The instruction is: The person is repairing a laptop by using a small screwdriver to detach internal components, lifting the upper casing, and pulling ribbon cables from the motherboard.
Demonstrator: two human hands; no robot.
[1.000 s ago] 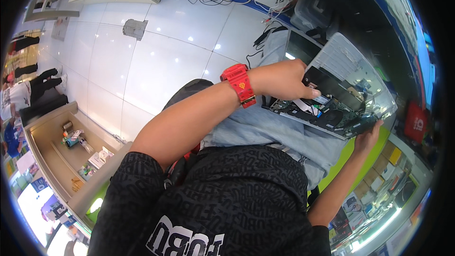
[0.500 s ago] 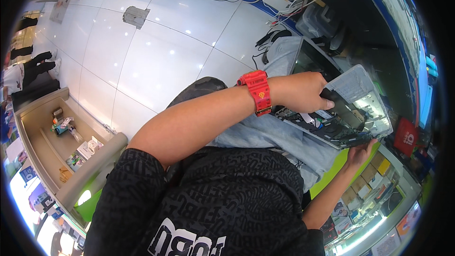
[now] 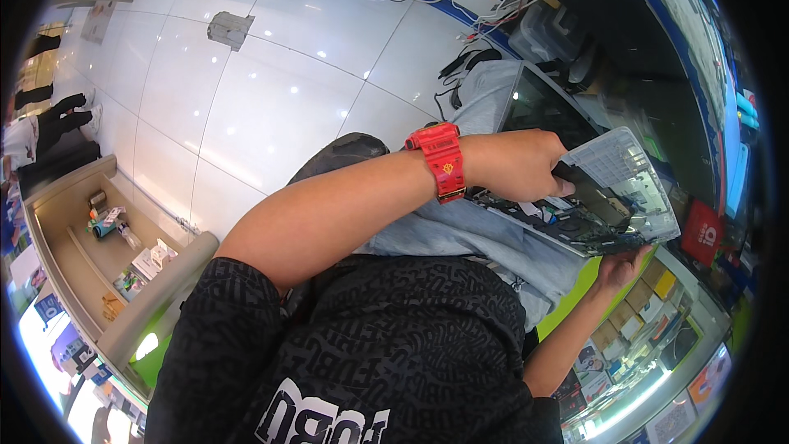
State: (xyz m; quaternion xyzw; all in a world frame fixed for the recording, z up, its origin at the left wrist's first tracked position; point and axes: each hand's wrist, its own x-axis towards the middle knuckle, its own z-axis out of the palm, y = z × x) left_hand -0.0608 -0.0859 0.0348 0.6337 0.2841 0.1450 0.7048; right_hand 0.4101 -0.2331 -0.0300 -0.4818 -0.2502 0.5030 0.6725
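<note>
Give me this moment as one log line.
left hand: gripping raised panel | right hand: by panel's lower edge, grip unclear | laptop base: opened up, on lap

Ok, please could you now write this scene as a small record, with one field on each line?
device: opened laptop with bare inner parts and a screen
raised piece: light, ribbed panel, tilted up over the inner parts
left side: left hand pinches the panel's edge
right side: right hand at the laptop's right end; its exact grip is unclear
support: lap in pale blue jeans
worn: red watch on the left wrist
floor: pale tiles with a grey patch
</note>
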